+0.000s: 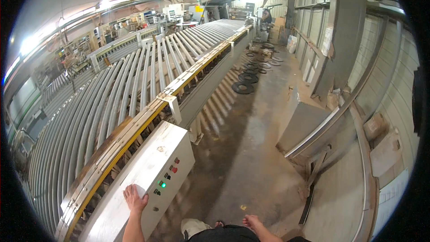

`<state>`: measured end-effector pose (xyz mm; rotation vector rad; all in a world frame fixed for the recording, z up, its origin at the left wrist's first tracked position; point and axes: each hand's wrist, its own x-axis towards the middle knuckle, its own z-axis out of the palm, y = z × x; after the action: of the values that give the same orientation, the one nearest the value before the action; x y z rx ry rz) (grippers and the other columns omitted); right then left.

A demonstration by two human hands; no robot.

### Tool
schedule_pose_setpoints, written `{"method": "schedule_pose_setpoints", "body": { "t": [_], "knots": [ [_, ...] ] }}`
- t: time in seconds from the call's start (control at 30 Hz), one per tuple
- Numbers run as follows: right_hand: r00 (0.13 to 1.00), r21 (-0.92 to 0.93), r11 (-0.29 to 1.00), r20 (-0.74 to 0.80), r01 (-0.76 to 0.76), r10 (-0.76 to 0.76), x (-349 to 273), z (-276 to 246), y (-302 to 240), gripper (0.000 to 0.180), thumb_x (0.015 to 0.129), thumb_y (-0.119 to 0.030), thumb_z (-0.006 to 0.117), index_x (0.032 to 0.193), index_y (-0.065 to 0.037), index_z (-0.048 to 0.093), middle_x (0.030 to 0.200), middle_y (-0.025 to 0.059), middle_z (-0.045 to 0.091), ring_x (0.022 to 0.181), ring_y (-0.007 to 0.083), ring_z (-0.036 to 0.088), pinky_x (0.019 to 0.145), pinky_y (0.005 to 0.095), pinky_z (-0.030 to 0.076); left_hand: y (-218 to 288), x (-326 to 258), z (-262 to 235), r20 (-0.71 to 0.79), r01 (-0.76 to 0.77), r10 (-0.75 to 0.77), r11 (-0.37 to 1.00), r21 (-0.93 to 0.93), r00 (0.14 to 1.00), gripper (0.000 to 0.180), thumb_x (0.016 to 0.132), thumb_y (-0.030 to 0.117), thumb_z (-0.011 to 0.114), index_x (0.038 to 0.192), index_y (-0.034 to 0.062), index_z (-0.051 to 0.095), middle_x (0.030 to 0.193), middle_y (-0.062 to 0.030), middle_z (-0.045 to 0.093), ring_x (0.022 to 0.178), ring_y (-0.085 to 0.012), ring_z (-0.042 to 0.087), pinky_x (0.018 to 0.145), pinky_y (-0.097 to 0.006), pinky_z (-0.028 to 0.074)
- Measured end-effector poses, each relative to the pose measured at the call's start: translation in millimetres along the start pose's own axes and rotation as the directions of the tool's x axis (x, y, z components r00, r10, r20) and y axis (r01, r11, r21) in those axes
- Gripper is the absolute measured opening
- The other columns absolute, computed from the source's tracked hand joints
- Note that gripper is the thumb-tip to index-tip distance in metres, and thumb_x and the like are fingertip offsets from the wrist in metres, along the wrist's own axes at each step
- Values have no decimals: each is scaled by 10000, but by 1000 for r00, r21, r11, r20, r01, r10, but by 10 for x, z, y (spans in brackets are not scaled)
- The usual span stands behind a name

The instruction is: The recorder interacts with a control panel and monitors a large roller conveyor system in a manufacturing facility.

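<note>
My left hand point(135, 199) lies flat on the top of a white control box point(152, 152), near its edge, with the fingers stretched out and holding nothing. On the side face of the box, just right of that hand, are a lit green button point(162, 185), a red knob point(174, 169) and several dark switches. My right hand point(252, 221) hangs low over the floor, its fingers curled in, and nothing shows in it. Beside the box runs a long roller conveyor point(134, 80) with metal rollers and a yellow-edged rail point(148, 125).
Dark rings point(243, 88) lie in a row on the dusty floor point(242, 152) along the conveyor. To the right stand a steel column point(342, 40) on a wide base and a corrugated wall point(398, 98). Machines point(177, 11) stand at the far end.
</note>
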<state>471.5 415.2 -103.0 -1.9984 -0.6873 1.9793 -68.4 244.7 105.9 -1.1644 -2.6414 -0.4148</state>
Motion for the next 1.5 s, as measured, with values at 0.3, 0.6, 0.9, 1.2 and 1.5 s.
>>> {"method": "schedule_pose_setpoints", "body": {
  "t": [0.3, 0.6, 0.9, 1.2, 1.5],
  "knots": [
    [999, 12, 1000, 40, -29, 28, -101, -1, -44, 202, 907, -205, 551, 945, -16, 612, 835, 84, 657, 713, 189, 645, 625, 339, 514, 21, 3, -17, 17, 20, -20, 999, -25, 1000, 747, 649, 324, 704, 1261, -27, 460, 1298, -193, 429, 1285, -358, 339, 1130, -510, 181],
    [998, 27, 1000, 55, -1, -1, 91, -65, 86, 194, 928, -202, 542, 982, -23, 594, 844, 85, 656, 722, 196, 641, 618, 345, 526, 42, 7, 9, 32, 24, -23, 1000, -19, 999, 765, 635, 315, 719, 1266, -21, 446, 1301, -195, 422, 1295, -365, 328, 1131, -510, 178],
    [999, -2, 1000, 25, -21, 21, 104, -72, 99, 202, 939, -193, 537, 1022, -18, 595, 880, 87, 657, 715, 193, 640, 600, 336, 530, 52, 10, 24, 45, 35, -34, 999, -28, 998, 796, 626, 310, 732, 1285, -29, 441, 1309, -202, 424, 1303, -364, 322, 1137, -508, 171],
    [999, -2, 999, 34, -42, 42, -116, -5, -61, 221, 931, -187, 545, 1045, -4, 594, 874, 90, 655, 712, 196, 636, 616, 340, 538, -12, -20, 29, 58, 37, -36, 999, -20, 998, 828, 628, 319, 743, 1300, -46, 426, 1331, -209, 415, 1312, -368, 317, 1141, -510, 165],
    [1000, 23, 999, 15, -26, 26, 43, -38, 37, 195, 922, -177, 554, 1014, -8, 583, 847, 89, 653, 704, 198, 647, 591, 340, 541, 20, 1, 33, 61, 27, -26, 1000, -13, 998, 828, 628, 325, 731, 1301, -46, 422, 1333, -208, 416, 1312, -368, 315, 1143, -505, 169]
  ]
}}
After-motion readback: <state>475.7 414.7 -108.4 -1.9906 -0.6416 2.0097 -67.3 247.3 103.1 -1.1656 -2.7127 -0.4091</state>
